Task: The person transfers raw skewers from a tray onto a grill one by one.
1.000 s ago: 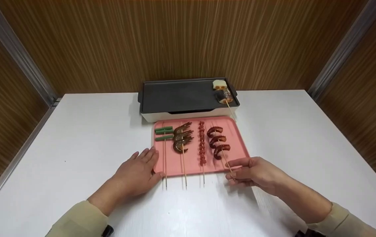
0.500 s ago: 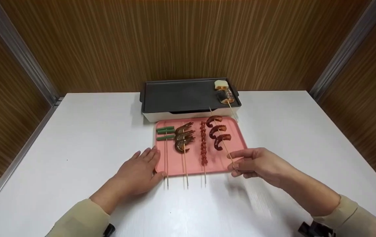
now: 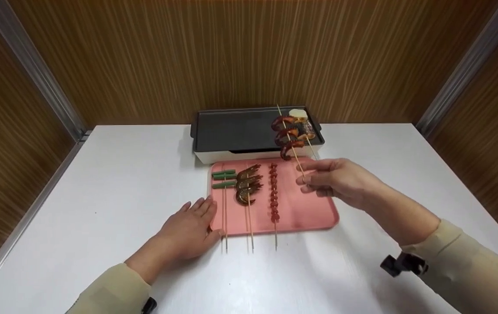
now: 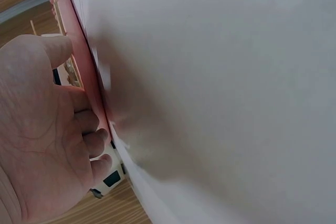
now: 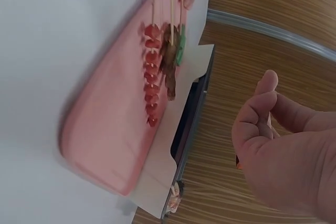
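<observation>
My right hand (image 3: 340, 181) pinches the stick of a skewer with three curled reddish-brown pieces (image 3: 287, 136), held up with its tip leaning away over the griddle (image 3: 231, 131). In the right wrist view my fingers (image 5: 254, 121) hide most of that skewer. My left hand (image 3: 187, 231) lies with extended fingers against the left edge of the pink tray (image 3: 307, 205), its thumb near the front corner. Across the tray lie a skewer of green pieces (image 3: 224, 185), a shrimp skewer (image 3: 249, 179) and a skewer of small red beads (image 3: 274, 196).
At the griddle's right end lies another skewer (image 3: 308, 127), with a pale piece and a dark-skinned piece. The griddle's white base (image 3: 214, 157) stands right behind the tray. A wood-grain wall (image 3: 249, 52) rises behind the white table (image 3: 135, 174).
My right hand has lifted the skewer of curled pieces off the tray and carried it up and away, until the pieces overlap the griddle. My left hand has stayed at the tray's edge.
</observation>
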A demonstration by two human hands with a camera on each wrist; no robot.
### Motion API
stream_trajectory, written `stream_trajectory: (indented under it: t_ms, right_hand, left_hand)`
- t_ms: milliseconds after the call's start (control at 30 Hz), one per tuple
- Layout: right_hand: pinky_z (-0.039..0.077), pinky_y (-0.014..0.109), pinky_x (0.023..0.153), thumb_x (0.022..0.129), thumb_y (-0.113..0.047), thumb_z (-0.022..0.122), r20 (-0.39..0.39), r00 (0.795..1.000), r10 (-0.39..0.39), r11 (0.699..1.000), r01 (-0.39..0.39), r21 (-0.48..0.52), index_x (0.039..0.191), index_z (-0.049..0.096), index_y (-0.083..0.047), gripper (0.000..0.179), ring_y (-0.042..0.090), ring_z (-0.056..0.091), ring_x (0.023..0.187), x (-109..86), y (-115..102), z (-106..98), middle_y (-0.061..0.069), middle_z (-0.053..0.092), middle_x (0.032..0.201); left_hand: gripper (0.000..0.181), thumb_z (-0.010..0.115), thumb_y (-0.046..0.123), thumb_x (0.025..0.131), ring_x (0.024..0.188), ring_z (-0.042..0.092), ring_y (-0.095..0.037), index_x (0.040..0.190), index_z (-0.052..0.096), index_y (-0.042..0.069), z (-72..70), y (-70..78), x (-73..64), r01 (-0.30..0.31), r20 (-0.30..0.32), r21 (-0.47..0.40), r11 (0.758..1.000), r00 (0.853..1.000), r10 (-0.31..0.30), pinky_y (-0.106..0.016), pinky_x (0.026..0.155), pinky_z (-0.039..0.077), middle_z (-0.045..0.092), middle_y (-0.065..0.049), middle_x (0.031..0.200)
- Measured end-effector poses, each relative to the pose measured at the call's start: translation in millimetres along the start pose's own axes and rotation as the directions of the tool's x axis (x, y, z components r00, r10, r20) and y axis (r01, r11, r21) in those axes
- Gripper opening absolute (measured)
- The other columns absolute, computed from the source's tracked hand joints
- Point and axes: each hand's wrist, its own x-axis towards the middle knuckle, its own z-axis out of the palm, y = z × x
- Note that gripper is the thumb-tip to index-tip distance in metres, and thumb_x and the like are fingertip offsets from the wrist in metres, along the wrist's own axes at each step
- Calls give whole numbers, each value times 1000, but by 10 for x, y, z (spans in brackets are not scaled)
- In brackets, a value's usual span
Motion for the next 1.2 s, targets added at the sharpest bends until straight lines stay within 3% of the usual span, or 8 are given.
stream_trajectory:
  t_ms: [300, 667, 1200]
  right_hand:
    - [53, 18, 69, 111, -4, 53, -51, 998, 19, 999, -17, 50, 157, 44, 5, 48, 7, 74, 84, 420, -175, -82, -1, 80, 101]
    - [48, 21, 66, 110, -5, 54, -114, 992, 59, 991, -45, 124, 158, 42, 4, 50, 8, 70, 81, 920, -165, -148, 0, 76, 95]
    - [46, 22, 66, 111, -4, 52, -148, 982, 121, 978, -92, 188, 157, 43, 1, 47, 7, 65, 76, 1304, -98, -21, 0, 72, 92]
  left_hand:
    - [77, 46, 50, 111, 159, 25, -39, 163, 34, -5, 34, 6, -1, 8, 5, -4, 1000, 1000, -8, -56, 129, 21, 27, -20, 172]
    - [77, 46, 51, 110, 159, 26, -38, 163, 35, -4, 51, 22, 4, 11, -5, -18, 1000, 1000, -11, -55, 129, 20, 29, -20, 171]
    - [76, 46, 50, 110, 158, 27, -38, 162, 36, -5, 48, -29, 7, 11, -31, -19, 1000, 999, -12, -55, 129, 21, 30, -21, 170]
